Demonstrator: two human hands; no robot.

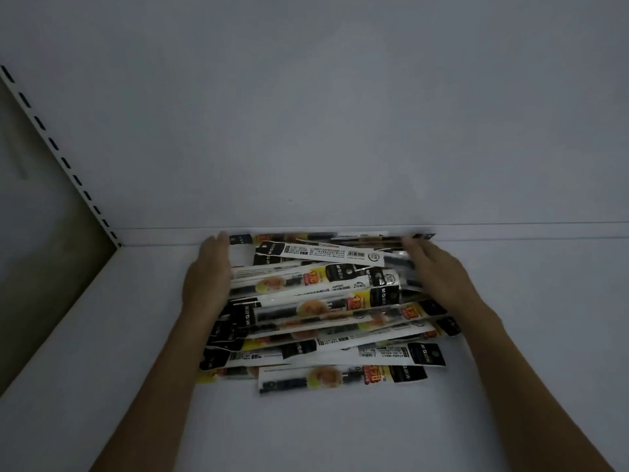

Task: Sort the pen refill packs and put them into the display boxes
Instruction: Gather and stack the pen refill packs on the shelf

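On my feed, centre frame: a loose pile of pen refill packs (326, 311) lies on the white shelf (306, 434), its far edge against the back panel (306, 114). The left hand (207, 277) presses the pile's left end, fingers straight and pointing toward the panel. The right hand (439, 277) lies flat on the right end, fingers straight too. One front pack (340, 378) sits lowest in frame. At upper left, a slotted upright (51, 144) runs diagonally down to the shelf corner.
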